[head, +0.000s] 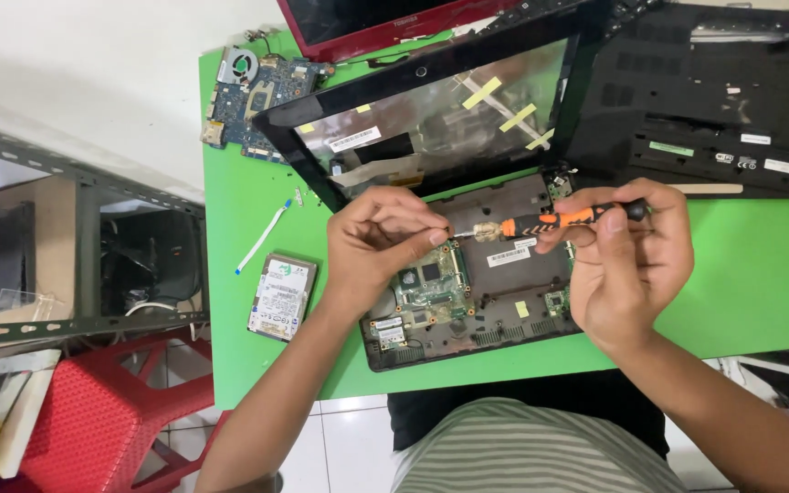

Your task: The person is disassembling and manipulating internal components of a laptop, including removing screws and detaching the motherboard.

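Our right hand (627,260) fingers grasp the orange-and-black screwdriver (550,220) by its handle; our left hand (376,242) fingers pinch its metal tip. The screwdriver lies level above the opened laptop base (495,292) on the green counter (760,274). A hard drive (282,297) lies left of that base.

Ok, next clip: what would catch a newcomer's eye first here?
Dead centre, the right hand holds an orange-and-black screwdriver sideways while the left hand pinches its tip, both above an opened laptop base with its circuit board bared. The bright green table sets it all off. A loose hard drive lies to the left, a bare screen frame behind.
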